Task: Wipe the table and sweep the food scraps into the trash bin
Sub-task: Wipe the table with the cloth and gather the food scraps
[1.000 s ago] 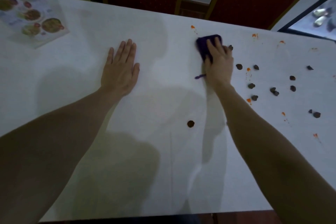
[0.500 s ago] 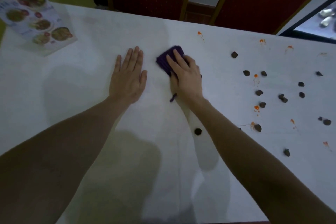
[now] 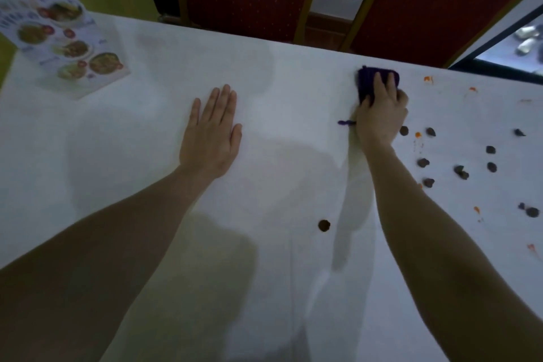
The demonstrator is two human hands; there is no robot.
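Cloth (image 3: pixel 370 82), dark purple, lies near the far edge of the white surface (image 3: pixel 147 244); my right hand (image 3: pixel 379 114) presses it, fingers maybe slightly curled. My left hand (image 3: pixel 212 135) rests flat, fingers straight. Dark scraps (image 3: pixel 461 172) lie to the right.

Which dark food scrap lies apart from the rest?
The round dark scrap between the forearms, alone near the table's front; all others are scattered right of the right hand.
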